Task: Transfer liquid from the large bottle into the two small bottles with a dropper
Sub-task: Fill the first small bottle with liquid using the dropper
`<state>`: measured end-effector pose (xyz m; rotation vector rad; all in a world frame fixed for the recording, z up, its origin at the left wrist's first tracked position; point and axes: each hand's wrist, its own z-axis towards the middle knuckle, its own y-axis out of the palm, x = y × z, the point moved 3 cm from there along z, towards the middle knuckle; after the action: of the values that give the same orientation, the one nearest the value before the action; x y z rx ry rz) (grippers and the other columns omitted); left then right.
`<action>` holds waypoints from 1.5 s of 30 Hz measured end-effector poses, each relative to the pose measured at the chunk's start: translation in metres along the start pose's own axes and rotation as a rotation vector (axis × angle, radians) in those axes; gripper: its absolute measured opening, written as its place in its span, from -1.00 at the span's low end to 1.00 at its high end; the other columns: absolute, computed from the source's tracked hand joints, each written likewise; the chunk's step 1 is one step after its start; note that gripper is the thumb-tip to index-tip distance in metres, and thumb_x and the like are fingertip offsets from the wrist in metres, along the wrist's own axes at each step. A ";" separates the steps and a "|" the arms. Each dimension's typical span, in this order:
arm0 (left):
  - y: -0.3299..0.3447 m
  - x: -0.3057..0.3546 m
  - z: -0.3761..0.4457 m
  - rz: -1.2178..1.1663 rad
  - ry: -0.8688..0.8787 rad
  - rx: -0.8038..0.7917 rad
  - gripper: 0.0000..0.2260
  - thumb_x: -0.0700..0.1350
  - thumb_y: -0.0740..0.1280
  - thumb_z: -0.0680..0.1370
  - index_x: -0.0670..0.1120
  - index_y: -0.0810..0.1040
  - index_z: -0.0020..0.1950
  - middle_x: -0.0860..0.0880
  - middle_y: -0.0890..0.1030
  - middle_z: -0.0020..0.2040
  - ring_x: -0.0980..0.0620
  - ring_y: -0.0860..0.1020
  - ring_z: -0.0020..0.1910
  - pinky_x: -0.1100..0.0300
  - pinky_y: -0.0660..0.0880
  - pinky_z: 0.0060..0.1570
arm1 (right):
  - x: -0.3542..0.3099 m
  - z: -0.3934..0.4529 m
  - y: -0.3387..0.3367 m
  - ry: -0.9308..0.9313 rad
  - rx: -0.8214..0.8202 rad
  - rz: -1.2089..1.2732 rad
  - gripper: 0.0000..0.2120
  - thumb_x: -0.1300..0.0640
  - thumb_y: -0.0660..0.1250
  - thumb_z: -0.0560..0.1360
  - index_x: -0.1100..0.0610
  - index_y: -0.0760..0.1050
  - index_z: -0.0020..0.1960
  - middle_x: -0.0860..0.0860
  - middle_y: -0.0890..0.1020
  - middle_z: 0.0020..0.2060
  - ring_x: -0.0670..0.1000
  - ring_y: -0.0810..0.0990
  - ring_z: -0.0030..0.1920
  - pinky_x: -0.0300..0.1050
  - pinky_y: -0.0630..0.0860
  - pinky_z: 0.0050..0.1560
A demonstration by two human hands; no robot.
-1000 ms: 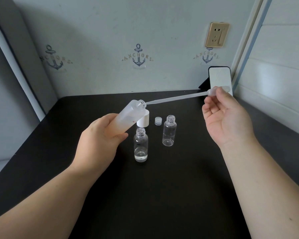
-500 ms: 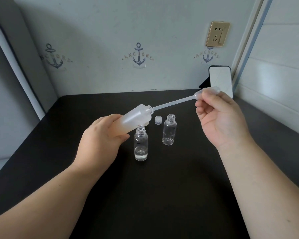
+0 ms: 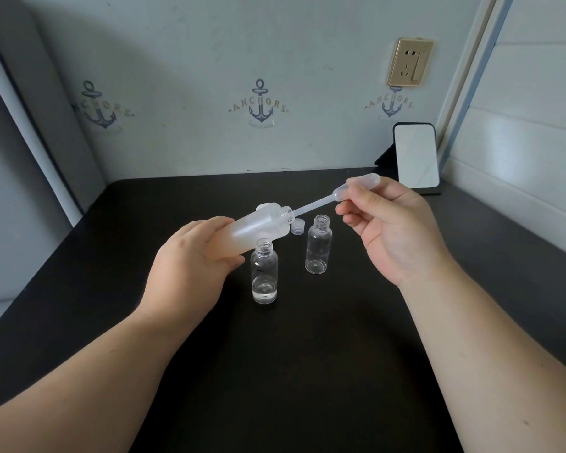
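My left hand [image 3: 190, 269] grips the large frosted bottle [image 3: 258, 228], tilted with its open neck pointing right. My right hand [image 3: 392, 230] pinches the bulb of the clear plastic dropper [image 3: 321, 202], whose stem runs into the large bottle's mouth. Two small clear bottles stand open on the black table [image 3: 307, 354]. The nearer small bottle [image 3: 264, 273] has a little clear liquid at the bottom. The farther small bottle [image 3: 319, 245] looks empty.
A small clear cap [image 3: 297, 226] lies between the large bottle's neck and the farther small bottle. A white cap [image 3: 265, 207] shows behind the large bottle. A phone [image 3: 415, 155] leans against the wall at the back right.
My right hand has moved left and down, pushing the dropper's stem deeper into the large bottle. The large bottle has tilted lower toward the table.
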<state>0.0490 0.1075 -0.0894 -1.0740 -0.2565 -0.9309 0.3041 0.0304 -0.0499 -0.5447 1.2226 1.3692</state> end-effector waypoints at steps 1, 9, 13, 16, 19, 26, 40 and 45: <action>0.000 0.000 0.000 -0.001 0.000 0.002 -0.59 -0.09 0.53 0.45 0.17 0.58 0.27 0.27 0.53 0.04 0.31 0.40 0.01 0.52 0.29 -0.06 | 0.000 0.000 0.000 0.002 0.002 0.006 -0.83 0.28 0.39 0.55 0.10 0.72 -0.12 0.09 0.74 -0.15 0.00 0.69 -0.22 -0.23 0.58 -0.17; 0.000 -0.001 0.000 -0.018 -0.011 0.001 -0.58 -0.09 0.53 0.45 0.16 0.58 0.27 0.29 0.53 0.04 0.29 0.42 0.03 0.47 0.31 -0.04 | 0.000 0.004 -0.009 0.011 0.087 0.088 -0.92 0.22 0.40 0.54 0.18 0.66 -0.02 0.04 0.72 -0.17 -0.02 0.66 -0.23 -0.22 0.57 -0.16; 0.000 -0.002 0.000 -0.011 -0.014 0.000 -0.58 -0.07 0.53 0.46 0.17 0.58 0.28 0.30 0.52 0.04 0.29 0.42 0.03 0.48 0.29 -0.04 | -0.002 0.006 -0.013 0.017 0.122 0.165 -0.89 0.21 0.41 0.53 0.12 0.72 -0.08 0.04 0.71 -0.20 -0.03 0.63 -0.26 -0.21 0.55 -0.18; 0.000 -0.001 0.000 -0.010 -0.016 0.000 -0.58 -0.06 0.53 0.46 0.18 0.58 0.28 0.35 0.50 0.01 0.30 0.41 0.03 0.47 0.29 -0.05 | -0.003 0.007 -0.016 0.024 0.147 0.202 -0.85 0.21 0.39 0.55 0.10 0.73 -0.11 0.03 0.71 -0.21 -0.04 0.61 -0.27 -0.22 0.54 -0.19; 0.000 -0.001 0.000 -0.006 -0.013 0.002 -0.58 -0.06 0.53 0.46 0.17 0.58 0.28 0.32 0.51 0.02 0.30 0.41 0.03 0.46 0.29 -0.04 | -0.004 0.007 -0.018 0.024 0.158 0.228 -0.84 0.21 0.38 0.56 0.10 0.73 -0.12 0.03 0.70 -0.23 -0.05 0.59 -0.28 -0.23 0.53 -0.21; -0.001 -0.001 0.000 -0.001 -0.030 -0.006 -0.58 -0.04 0.53 0.46 0.15 0.58 0.30 0.25 0.55 0.09 0.21 0.47 0.08 0.36 0.31 0.01 | -0.005 0.007 -0.022 0.022 0.187 0.268 -0.84 0.15 0.41 0.53 0.10 0.71 -0.20 -0.01 0.68 -0.23 -0.07 0.60 -0.27 -0.24 0.53 -0.21; -0.004 -0.005 0.001 -0.182 -0.161 0.035 -0.66 0.01 0.50 0.48 0.42 0.44 0.00 0.49 0.51 -0.07 0.54 0.43 -0.04 0.38 0.31 -0.16 | -0.007 0.009 -0.037 0.026 0.411 0.542 -0.94 0.22 0.41 0.57 0.21 0.65 -0.05 0.02 0.68 -0.22 -0.03 0.65 -0.24 -0.21 0.55 -0.22; 0.000 -0.011 0.002 -0.234 -0.225 0.030 -0.67 0.04 0.50 0.50 0.31 0.45 0.15 0.33 0.58 -0.07 0.38 0.56 -0.08 0.39 0.37 -0.19 | -0.007 0.008 -0.033 0.056 0.389 0.490 -0.82 0.23 0.40 0.56 0.20 0.71 -0.19 0.03 0.67 -0.25 -0.03 0.62 -0.29 -0.22 0.53 -0.24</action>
<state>0.0428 0.1146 -0.0945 -1.1376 -0.5906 -1.0108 0.3386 0.0274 -0.0522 -0.0038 1.6925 1.4636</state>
